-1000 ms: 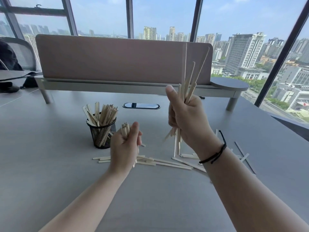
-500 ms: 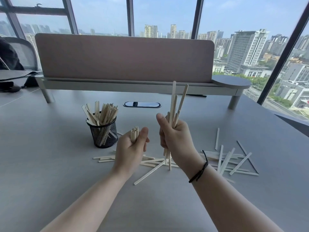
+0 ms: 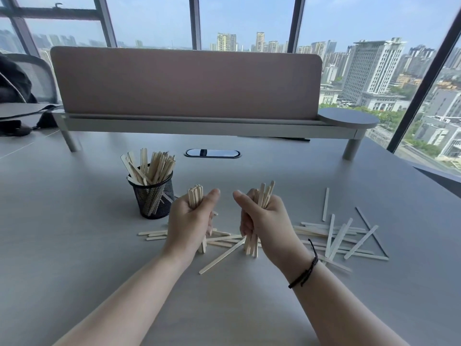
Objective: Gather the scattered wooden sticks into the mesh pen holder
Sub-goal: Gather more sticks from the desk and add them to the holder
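Evidently the step in hand is squaring up two fistfuls before they go into the holder. The left hand (image 3: 190, 227) is closed in a fist around a tidy bundle of wooden sticks (image 3: 195, 197), held upright, their lower ends touching or just above the table (image 3: 74, 245). The right hand (image 3: 264, 221) is closed the same way on a looser bundle (image 3: 265, 193), whose tops fan apart and whose bottoms splay out unevenly at the table. Both thumbs stand up; the other fingers wrap the wood.

The mesh pen holder (image 3: 153, 198) stands upright just beyond and to the left of the left hand, already crowded with sticks that lean outward over its rim. Many loose sticks (image 3: 336, 236) lie scattered on the table to the right of the right hand, a few more (image 3: 152, 234) lie left of the left hand near the holder's base, and one long stick (image 3: 222, 255) lies slantwise between the wrists.

By my judgement the task is somewhere near half done. The next move calls for tapping the right bundle even, then carrying each bundle over the holder and lowering it endwise into whatever gap remains, since the crowded, leaning sticks leave little room and a splayed bundle would likely catch on them.
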A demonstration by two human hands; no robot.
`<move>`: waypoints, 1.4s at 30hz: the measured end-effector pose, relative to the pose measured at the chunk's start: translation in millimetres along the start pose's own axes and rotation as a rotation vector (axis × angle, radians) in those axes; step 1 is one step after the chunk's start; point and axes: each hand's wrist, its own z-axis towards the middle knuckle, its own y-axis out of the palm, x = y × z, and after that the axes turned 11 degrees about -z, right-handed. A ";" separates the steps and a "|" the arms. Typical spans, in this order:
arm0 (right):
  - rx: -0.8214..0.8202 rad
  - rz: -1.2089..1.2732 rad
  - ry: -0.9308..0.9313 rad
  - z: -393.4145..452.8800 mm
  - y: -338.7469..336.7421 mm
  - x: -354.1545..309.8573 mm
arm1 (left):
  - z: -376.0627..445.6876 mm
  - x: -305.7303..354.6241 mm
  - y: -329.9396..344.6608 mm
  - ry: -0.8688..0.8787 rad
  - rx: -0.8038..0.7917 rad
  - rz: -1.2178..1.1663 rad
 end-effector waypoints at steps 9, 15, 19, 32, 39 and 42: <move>-0.027 -0.030 -0.018 -1.9 -1.5 -0.2 | 0.2 7.2 -3.2 0.020 -0.051 0.005; -0.018 -0.032 0.013 -3.0 1.1 -3.1 | -3.0 13.3 -1.6 -0.052 -0.113 -0.142; -0.037 0.029 -0.034 -4.2 0.6 -7.8 | -5.2 19.7 0.0 -0.030 -0.147 -0.163; -0.119 -0.015 -0.043 -7.0 15.0 2.3 | -3.2 18.8 0.5 -0.006 -0.107 -0.006; -0.122 0.118 0.065 1.1 22.2 -17.7 | 0.6 29.5 -1.8 -0.095 -0.088 -0.078; -0.163 0.222 0.093 20.6 39.9 -33.5 | 20.1 54.7 -10.7 -0.044 -0.059 -0.130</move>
